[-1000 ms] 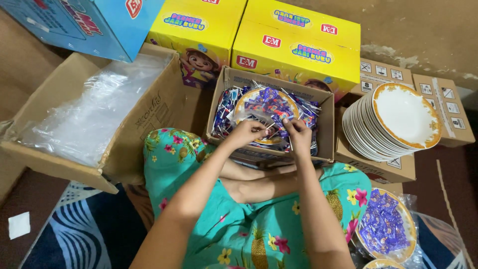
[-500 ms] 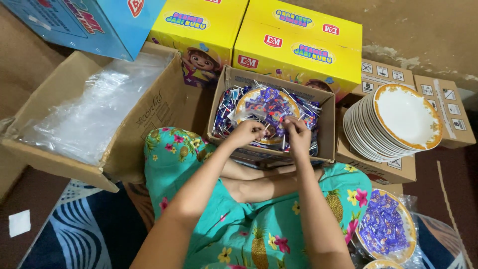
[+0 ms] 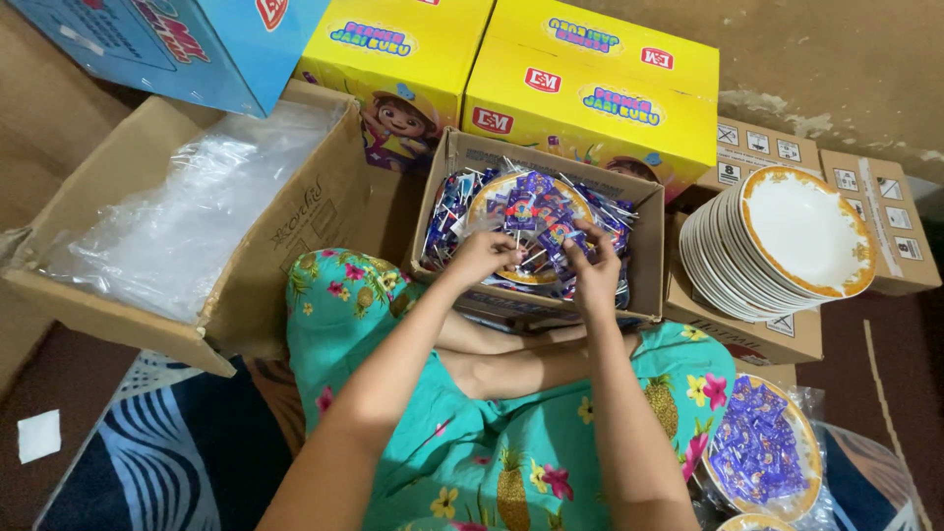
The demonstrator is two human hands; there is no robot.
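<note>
In the small open brown cardboard box (image 3: 644, 258) at scene centre I see both hands working over one gold-rimmed plate heaped with purple-wrapped stick candies (image 3: 531, 228). Left hand (image 3: 482, 258) is curled narrow, fingertips pinched on candy sticks at the plate's near edge. Right hand (image 3: 593, 270) is likewise closed down on wrapped pieces at the near right of the pile. Exactly which pieces each hand grips, I can't tell.

Counts:
- Two yellow cardboard cartons with cartoon-child prints (image 3: 590, 84) at the far side, side by side, each with a small red square label and an oval blue label on top.
- One blue carton (image 3: 177, 44) at far left, partly cut off.
- One large open brown cardboard box lined with clear plastic film (image 3: 187, 221) at left.
- One stack of white gold-rimmed plates (image 3: 787, 246) at right, too many to count, resting on a flat brown carton (image 3: 757, 339) with small square handling symbols.
- One bagged gold-rimmed plate of purple candies (image 3: 762, 447) at near right, beside the teal floral dress (image 3: 492, 462).
- One small white scrap (image 3: 39, 436) on the floor at near left.
</note>
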